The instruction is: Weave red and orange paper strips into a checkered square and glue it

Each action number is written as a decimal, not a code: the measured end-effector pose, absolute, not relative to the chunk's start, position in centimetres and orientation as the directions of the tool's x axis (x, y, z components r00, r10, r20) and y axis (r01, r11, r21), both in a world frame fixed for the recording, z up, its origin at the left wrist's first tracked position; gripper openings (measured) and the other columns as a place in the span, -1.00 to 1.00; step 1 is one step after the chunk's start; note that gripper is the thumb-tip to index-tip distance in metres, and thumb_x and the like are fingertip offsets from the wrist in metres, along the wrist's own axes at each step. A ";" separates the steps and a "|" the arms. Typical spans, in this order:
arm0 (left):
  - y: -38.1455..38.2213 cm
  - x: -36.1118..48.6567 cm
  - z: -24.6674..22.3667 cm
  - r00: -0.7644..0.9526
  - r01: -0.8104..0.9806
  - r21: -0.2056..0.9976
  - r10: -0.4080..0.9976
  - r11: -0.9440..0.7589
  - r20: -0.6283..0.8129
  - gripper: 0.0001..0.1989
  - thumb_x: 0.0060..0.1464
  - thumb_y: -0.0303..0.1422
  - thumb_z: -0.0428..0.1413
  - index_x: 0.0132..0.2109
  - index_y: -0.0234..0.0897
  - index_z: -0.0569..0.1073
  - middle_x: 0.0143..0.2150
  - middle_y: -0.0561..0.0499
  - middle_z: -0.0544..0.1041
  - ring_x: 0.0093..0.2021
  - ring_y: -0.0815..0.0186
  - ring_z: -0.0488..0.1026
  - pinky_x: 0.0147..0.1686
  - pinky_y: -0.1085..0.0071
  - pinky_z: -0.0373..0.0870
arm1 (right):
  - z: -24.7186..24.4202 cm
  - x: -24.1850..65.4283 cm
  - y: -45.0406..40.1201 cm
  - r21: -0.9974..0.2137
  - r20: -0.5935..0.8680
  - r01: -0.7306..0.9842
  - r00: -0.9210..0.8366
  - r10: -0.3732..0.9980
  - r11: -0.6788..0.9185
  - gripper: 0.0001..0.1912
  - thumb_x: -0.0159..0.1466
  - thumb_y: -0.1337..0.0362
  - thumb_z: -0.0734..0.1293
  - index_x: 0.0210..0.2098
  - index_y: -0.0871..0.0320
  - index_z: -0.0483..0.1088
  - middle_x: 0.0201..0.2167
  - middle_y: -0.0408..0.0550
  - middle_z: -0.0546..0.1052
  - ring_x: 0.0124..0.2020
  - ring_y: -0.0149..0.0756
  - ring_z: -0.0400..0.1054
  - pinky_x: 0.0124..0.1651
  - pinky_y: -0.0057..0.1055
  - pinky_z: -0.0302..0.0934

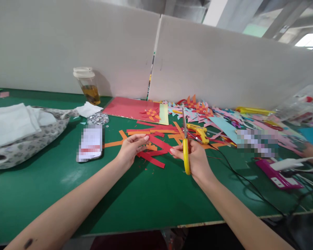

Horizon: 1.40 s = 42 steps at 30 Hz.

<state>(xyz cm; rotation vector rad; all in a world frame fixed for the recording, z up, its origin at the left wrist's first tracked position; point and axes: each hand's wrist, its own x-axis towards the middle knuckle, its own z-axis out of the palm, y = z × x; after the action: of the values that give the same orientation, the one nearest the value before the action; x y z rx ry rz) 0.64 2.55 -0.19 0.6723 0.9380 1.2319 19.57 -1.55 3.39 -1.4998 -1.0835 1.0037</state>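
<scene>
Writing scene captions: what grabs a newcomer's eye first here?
Yellow-handled scissors in the right hand stand out first. Then the red strip spanning from there to the left hand, over the green table. Behind, a woven orange piece lies at the right end of the red sheet.

Passing room opens between the forearms (pixel 75 203) on the green counter (pixel 151 205), with a smartphone (pixel 90 143) blocking the left, a purple power strip (pixel 267 172) (black cord (pixel 262 197) alongside) the right, gray partitions (pixel 67 41) the back.

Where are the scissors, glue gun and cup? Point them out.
Scissors (pixel 186 146): head view, yellow handle.
Glue gun (pixel 200 131): head view, yellow body.
Cup (pixel 89 89): head view, clear side.
</scene>
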 end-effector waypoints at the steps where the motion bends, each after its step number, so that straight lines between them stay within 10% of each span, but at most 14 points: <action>1: 2.6 0.6 -0.2 0.062 -0.486 0.839 0.967 0.244 -0.245 -0.74 -0.29 -0.35 0.33 -0.36 -0.31 0.51 -0.41 0.02 0.55 -0.38 0.41 0.50 -0.41 0.55 0.43 | 3.5 19.4 -1.7 -0.986 -0.082 0.122 0.243 0.967 -0.114 -0.56 -0.19 0.23 0.49 -0.37 0.15 0.27 -0.52 -0.14 0.50 -0.50 -0.27 0.43 -0.36 -0.26 0.37; 13: 0.1 2.3 0.7 0.355 -0.344 0.859 0.900 0.379 -0.254 -0.72 -0.26 -0.32 0.32 -0.36 -0.38 0.48 -0.37 -0.07 0.55 -0.32 0.33 0.51 -0.35 0.51 0.45 | 2.7 18.7 -2.1 -0.994 -0.101 -0.056 0.245 0.964 -0.090 -0.52 -0.26 0.25 0.53 -0.45 0.13 0.21 -0.58 -0.21 0.47 -0.53 -0.30 0.42 -0.30 -0.24 0.38; 42: 1.2 1.7 0.6 0.077 -0.491 0.829 0.961 0.269 -0.266 -0.76 -0.31 -0.34 0.33 -0.47 -0.36 0.47 -0.53 0.09 0.49 -0.45 0.47 0.48 -0.40 0.61 0.40 | 2.3 18.6 -2.1 -0.996 -0.084 0.011 0.205 0.975 -0.088 -0.53 -0.25 0.19 0.52 -0.44 0.13 0.24 -0.55 -0.20 0.46 -0.51 -0.30 0.40 -0.35 -0.31 0.34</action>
<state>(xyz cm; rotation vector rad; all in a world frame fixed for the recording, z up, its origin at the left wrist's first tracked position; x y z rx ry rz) 1.67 1.20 0.60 0.6311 0.9400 1.2031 18.58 -2.14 2.25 -1.3770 -1.0273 1.1070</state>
